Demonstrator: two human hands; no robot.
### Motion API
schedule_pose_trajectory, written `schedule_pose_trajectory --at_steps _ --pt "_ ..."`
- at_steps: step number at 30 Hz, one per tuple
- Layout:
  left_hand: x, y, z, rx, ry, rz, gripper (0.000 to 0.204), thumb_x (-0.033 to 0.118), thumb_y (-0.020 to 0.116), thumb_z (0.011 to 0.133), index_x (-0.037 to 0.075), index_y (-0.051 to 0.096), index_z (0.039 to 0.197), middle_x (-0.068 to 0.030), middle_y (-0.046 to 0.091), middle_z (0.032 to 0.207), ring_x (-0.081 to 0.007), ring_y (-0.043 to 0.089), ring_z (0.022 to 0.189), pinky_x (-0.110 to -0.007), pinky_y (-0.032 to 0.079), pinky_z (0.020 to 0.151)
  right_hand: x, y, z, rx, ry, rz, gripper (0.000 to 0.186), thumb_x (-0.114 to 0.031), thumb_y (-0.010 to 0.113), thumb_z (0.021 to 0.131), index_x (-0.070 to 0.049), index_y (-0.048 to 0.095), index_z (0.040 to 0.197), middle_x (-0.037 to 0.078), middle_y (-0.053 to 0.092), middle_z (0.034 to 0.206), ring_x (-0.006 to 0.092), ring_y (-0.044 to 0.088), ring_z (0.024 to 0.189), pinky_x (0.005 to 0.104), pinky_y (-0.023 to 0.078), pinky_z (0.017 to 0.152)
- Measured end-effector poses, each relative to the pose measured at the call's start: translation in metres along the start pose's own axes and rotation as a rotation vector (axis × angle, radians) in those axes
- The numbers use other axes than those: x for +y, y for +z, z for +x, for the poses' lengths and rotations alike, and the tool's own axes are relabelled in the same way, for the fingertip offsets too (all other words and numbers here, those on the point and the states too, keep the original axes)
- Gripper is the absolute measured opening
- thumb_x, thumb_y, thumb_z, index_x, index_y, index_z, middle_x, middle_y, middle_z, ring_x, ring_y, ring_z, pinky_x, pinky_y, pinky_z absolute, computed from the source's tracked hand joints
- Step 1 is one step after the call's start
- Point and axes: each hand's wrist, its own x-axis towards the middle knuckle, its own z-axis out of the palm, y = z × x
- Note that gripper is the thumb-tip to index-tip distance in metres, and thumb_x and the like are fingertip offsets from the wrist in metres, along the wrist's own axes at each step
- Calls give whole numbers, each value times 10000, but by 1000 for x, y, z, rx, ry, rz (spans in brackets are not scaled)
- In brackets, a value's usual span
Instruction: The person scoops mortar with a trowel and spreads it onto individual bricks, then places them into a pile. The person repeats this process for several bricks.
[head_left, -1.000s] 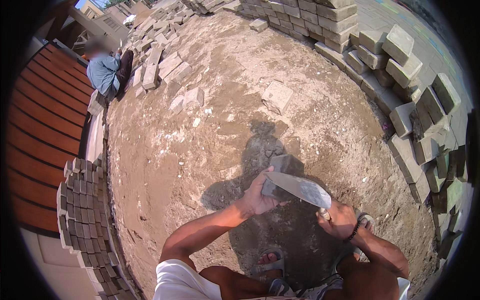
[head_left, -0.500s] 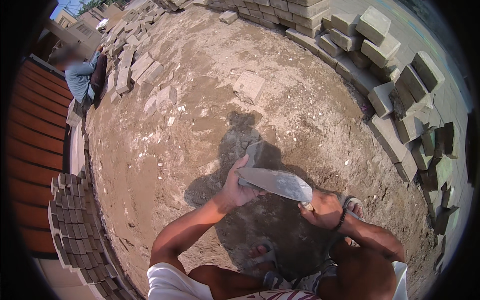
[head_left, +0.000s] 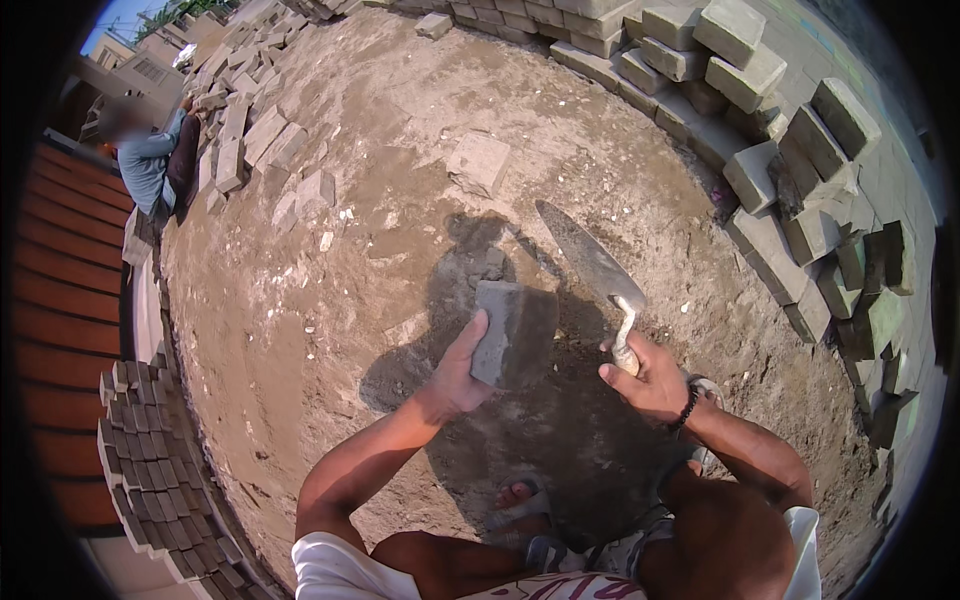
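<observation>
A grey paving brick is held up over the dirt in front of me, with my left hand gripping its left side. The thumb lies along the near face; the other fingers are hidden beneath. My right hand is closed around the handle of a pointed trowel. The trowel's blade points up and away to the left, apart from the brick, and its bent neck shows above my fingers. My shadow falls on the ground under both hands.
A single paving block lies on the dirt ahead. Stacked blocks run along the right side, with a neat pile at lower left. A co-worker sits at far left beside loose blocks, near an orange-brown slatted gate.
The trowel has come off the brick and swung away to the right, its blade now pointing forward. The brick's broad face is more exposed in my left hand.
</observation>
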Motion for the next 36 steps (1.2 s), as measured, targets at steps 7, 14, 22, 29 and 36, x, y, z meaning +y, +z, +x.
schedule_pose_trajectory --at_steps 7,14,22,29,36 --pt "-1 3 8 -77 86 232 701 229 728 877 25 344 1427 -117 553 1298 -224 567 1198 -407 475 1019 -34 34 9 -70 168 796 713 -57 705 888 -12 301 1475 78 589 1066 96 587 631 260 505 534" --pt "-4 20 -1 55 121 695 848 99 821 747 3 322 1426 -96 546 1271 -194 535 1194 -359 438 1017 -12 32 14 -4 -48 393 766 -61 822 747 -7 429 1402 17 615 894 122 636 736 297 531 637" --pt "-4 20 0 -50 5 1173 844 149 873 657 12 439 1367 -109 536 1273 -186 516 1198 -338 410 1026 -13 9 16 -144 -225 -3 633 -273 778 771 -57 519 1306 180 652 883 362 667 806 410 513 695" --pt "-17 -4 -4 301 414 1430 751 195 857 659 12 467 1274 -158 507 1162 -290 533 1122 -401 429 964 -30 -4 -4 -63 29 -181 411 -299 618 917 18 497 1149 246 648 822 460 646 794 491 501 674" --pt "-10 4 4 427 660 1552 710 172 843 672 2 462 1245 -168 460 1103 -326 504 1053 -423 415 913 -23 24 -23 -239 -33 -327 383 -282 577 929 47 471 1095 274 639 780 470 641 800 532 517 722"
